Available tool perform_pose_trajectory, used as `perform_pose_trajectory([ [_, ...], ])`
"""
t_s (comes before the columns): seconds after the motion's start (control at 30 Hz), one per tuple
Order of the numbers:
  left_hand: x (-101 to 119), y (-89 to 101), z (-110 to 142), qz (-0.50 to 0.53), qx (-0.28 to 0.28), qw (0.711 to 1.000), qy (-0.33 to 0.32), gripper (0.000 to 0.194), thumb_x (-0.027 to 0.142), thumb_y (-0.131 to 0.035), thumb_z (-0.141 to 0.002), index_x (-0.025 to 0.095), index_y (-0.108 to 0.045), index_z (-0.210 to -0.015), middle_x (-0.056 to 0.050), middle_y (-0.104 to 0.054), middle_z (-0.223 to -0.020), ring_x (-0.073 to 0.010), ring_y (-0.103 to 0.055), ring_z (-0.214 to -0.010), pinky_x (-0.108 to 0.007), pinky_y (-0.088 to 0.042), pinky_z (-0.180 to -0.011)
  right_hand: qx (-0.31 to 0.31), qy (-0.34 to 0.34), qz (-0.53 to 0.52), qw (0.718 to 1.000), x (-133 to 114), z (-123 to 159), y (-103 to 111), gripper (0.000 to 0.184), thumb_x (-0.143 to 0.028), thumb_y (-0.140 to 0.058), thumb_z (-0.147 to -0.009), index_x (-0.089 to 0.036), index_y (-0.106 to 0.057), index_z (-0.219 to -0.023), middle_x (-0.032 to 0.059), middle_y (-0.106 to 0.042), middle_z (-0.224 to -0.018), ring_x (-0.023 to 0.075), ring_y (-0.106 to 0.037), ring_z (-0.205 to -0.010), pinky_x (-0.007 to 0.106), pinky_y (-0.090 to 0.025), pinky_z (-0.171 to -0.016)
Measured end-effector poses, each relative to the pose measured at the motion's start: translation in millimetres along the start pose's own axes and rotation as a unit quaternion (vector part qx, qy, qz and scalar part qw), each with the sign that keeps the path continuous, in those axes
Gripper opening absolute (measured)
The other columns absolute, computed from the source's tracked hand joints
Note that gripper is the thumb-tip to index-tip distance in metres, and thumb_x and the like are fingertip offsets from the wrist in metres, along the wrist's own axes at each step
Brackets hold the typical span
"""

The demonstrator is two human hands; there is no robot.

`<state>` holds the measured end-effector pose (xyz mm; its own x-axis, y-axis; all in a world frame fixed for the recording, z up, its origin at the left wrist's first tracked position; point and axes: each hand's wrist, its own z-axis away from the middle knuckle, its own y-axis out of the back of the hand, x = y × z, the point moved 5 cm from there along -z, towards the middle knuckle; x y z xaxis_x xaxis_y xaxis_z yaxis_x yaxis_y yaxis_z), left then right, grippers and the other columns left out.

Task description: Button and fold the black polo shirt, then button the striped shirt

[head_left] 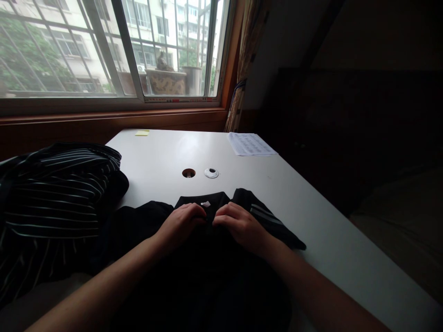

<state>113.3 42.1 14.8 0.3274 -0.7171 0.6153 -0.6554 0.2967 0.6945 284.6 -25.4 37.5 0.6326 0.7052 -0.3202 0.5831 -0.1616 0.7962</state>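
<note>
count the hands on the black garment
2: the left hand and the right hand, side by side near the white label of the black garment. No other hands show.

Yellow note (142, 133) and printed sheets (252, 144) on the white table (162, 157), near a window (129, 50)

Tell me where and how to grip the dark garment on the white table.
Probably the collar-like far edge of the dark garment, near the pale tag, coming from the near side: that edge points toward the window, and the left hand and right hand sit beside it, fingers curled on fabric.
</note>
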Motion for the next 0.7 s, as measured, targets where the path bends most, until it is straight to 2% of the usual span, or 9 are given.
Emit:
perform_pose_trajectory([
  [0.1, 1.9, -2.2, 1.3, -0.011, 0.001, 1.000, -0.014, 0.006, 0.018, -0.060, -0.090, 0.022, -0.062, -0.095, -0.002, -0.070, -0.092, -0.0189, -0.066, -0.085, -0.030, -0.054, -0.076, 0.067, -0.027, -0.036, 0.997, -1.0, -0.9, 4.5, 0.021, -0.013, -0.048, -0.097, -0.024, -0.062, -0.107, 0.0049, -0.064, -0.097, 0.0191, -0.058, -0.089, 0.036, -0.051, -0.081],
  [0.17, 4.3, -3.9, 2.4, -0.020, -0.001, 0.999, -0.031, 0.006, 0.018, -0.058, -0.091, 0.022, -0.062, -0.094, -0.002, -0.069, -0.090, -0.0186, -0.066, -0.084, -0.030, -0.054, -0.075, 0.085, -0.037, -0.048, 0.994, -1.7, -1.4, 4.7, 0.018, -0.015, -0.050, -0.096, -0.025, -0.062, -0.106, 0.0043, -0.064, -0.095, 0.0192, -0.059, -0.089, 0.036, -0.052, -0.080],
  [0.3, 7.5, -5.0, 3.6, -0.030, 0.004, 0.999, -0.043, 0.007, 0.018, -0.056, -0.093, 0.021, -0.063, -0.094, -0.002, -0.067, -0.088, -0.0182, -0.065, -0.082, -0.029, -0.053, -0.074, 0.022, -0.014, -0.049, 0.998, -5.4, -4.0, -0.1, 0.022, -0.012, -0.046, -0.098, -0.024, -0.064, -0.102, 0.0047, -0.066, -0.094, 0.0190, -0.056, -0.085, 0.036, -0.050, -0.079],
  [0.5, 6.6, 0.3, 1.8, -0.023, 0.046, 0.999, -0.015, 0.007, 0.021, -0.058, -0.094, 0.020, -0.065, -0.095, -0.004, -0.069, -0.093, -0.0192, -0.066, -0.087, -0.031, -0.055, -0.077, -0.073, -0.018, -0.104, 0.992, -6.3, -4.7, 5.0, 0.018, -0.016, -0.049, -0.098, -0.021, -0.066, -0.099, 0.0055, -0.067, -0.095, 0.0169, -0.058, -0.087, 0.031, -0.050, -0.077],
  [0.6, 6.5, 0.7, 1.1, -0.009, 0.048, 0.999, -0.010, 0.008, 0.022, -0.057, -0.095, 0.021, -0.065, -0.095, -0.003, -0.069, -0.093, -0.0188, -0.067, -0.088, -0.031, -0.055, -0.079, -0.083, -0.023, -0.112, 0.990, -6.4, -4.0, 5.2, 0.017, -0.016, -0.050, -0.098, -0.021, -0.067, -0.098, 0.0056, -0.067, -0.095, 0.0168, -0.059, -0.087, 0.030, -0.051, -0.077],
  [0.7, 8.6, -1.5, 1.5, -0.010, 0.028, 0.999, -0.032, 0.010, 0.023, -0.056, -0.096, 0.021, -0.065, -0.096, -0.004, -0.069, -0.092, -0.0183, -0.067, -0.085, -0.031, -0.056, -0.077, -0.048, -0.021, -0.088, 0.995, -5.4, -3.2, 2.2, 0.020, -0.013, -0.048, -0.097, -0.021, -0.066, -0.100, 0.0059, -0.067, -0.095, 0.0177, -0.058, -0.086, 0.032, -0.051, -0.076],
])
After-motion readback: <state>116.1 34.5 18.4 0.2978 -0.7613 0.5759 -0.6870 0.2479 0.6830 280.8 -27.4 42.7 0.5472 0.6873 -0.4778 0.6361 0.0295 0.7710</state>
